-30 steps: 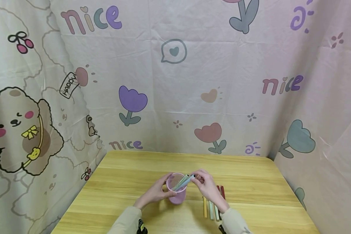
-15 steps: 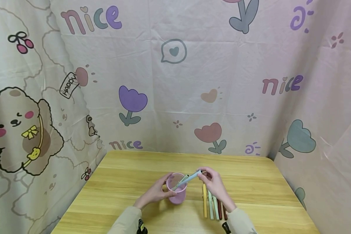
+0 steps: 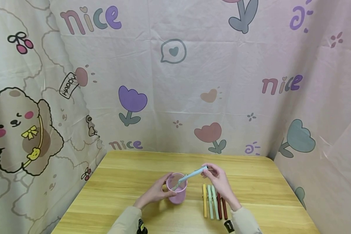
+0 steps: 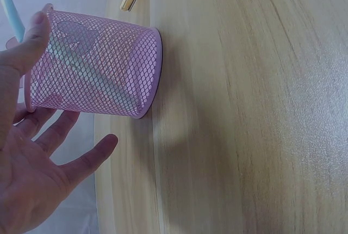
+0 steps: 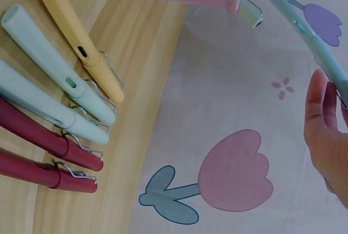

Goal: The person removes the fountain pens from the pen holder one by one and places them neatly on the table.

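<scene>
Pinching the blue pen (image 3: 192, 174) by its upper end just right of frame centre, my right hand (image 3: 217, 180) should keep it steep; my left hand (image 3: 156, 192), fingers curled round the pink mesh cup (image 3: 176, 190), must steady it so the tip clears the rim.

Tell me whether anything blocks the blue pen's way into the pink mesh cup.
Nothing visible blocks it. The blue pen, pinched by the right hand, slants over the open pink mesh cup; one green pen leans inside, leaving room.
</scene>
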### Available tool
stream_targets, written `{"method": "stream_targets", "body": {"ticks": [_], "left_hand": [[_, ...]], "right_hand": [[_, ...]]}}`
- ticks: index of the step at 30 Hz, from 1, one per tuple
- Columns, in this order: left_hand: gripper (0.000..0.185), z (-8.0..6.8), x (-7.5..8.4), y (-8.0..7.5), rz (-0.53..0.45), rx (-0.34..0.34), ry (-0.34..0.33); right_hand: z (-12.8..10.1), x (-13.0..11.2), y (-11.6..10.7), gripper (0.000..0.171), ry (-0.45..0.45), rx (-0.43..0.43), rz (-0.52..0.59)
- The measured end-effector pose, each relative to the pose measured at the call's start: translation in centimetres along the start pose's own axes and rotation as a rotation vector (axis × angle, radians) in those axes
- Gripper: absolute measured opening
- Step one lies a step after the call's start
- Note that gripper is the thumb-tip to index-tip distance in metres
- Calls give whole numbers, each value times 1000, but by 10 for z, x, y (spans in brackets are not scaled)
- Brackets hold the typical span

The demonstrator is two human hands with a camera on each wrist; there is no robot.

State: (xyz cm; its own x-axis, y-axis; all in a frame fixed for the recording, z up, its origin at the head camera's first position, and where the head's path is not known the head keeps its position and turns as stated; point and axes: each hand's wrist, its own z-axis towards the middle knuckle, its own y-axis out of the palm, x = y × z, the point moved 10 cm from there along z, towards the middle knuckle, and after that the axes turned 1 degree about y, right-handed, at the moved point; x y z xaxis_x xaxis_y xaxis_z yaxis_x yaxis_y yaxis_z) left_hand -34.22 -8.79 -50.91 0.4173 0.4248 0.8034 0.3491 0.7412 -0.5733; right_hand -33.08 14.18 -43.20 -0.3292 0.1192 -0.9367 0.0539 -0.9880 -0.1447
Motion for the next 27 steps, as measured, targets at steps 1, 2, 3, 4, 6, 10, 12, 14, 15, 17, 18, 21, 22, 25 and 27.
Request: {"method": "stream_targets", "body": {"ticks": [1, 2, 3, 4, 6, 10, 12, 14, 15, 17, 18, 21, 22, 25, 27], "left_hand": [[92, 0, 0, 0, 2, -1, 0], [92, 0, -1, 0, 3, -3, -2], [92, 0, -1, 0, 5, -3, -3], [92, 0, -1, 0, 8, -4, -4], [92, 0, -1, 0, 10, -4, -5], [93, 0, -2, 0, 8, -5, -11], [93, 0, -3, 0, 8, -7, -11], [92, 0, -2, 0, 9, -7, -6], [92, 0, -2, 0, 8, -7, -3], [92, 0, -1, 0, 6, -6, 1], [92, 0, 0, 0, 4, -5, 3], [92, 0, 1, 0, -4, -4, 2], [92, 0, 1, 0, -1, -6, 2], [92, -1, 1, 0, 5, -9, 6], [93, -1, 1, 0, 12, -13, 5]], "right_hand": [[0, 0, -1, 26, 8, 2, 13], [0, 0, -2, 26, 14, 7, 21], [0, 0, -4, 26, 16, 12, 29], [0, 0, -5, 26, 17, 18, 38], [0, 0, -7, 26, 16, 30, 60], [0, -1, -11, 26, 4, 45, 121], [0, -2, -14, 27, -9, 49, 152], [0, -3, -18, 28, -23, 57, 177], [-1, -4, -20, 27, -26, 63, 186], [-1, -3, -26, 24, -28, 80, 197], [-2, -2, -29, 22, -30, 91, 200], [-3, 3, -39, 16, -17, 126, 205], [-3, 4, -42, 14, -11, 139, 203], [-4, 10, -51, 12, 16, 174, 202], [-4, 13, -56, 11, 34, 194, 203]]}}
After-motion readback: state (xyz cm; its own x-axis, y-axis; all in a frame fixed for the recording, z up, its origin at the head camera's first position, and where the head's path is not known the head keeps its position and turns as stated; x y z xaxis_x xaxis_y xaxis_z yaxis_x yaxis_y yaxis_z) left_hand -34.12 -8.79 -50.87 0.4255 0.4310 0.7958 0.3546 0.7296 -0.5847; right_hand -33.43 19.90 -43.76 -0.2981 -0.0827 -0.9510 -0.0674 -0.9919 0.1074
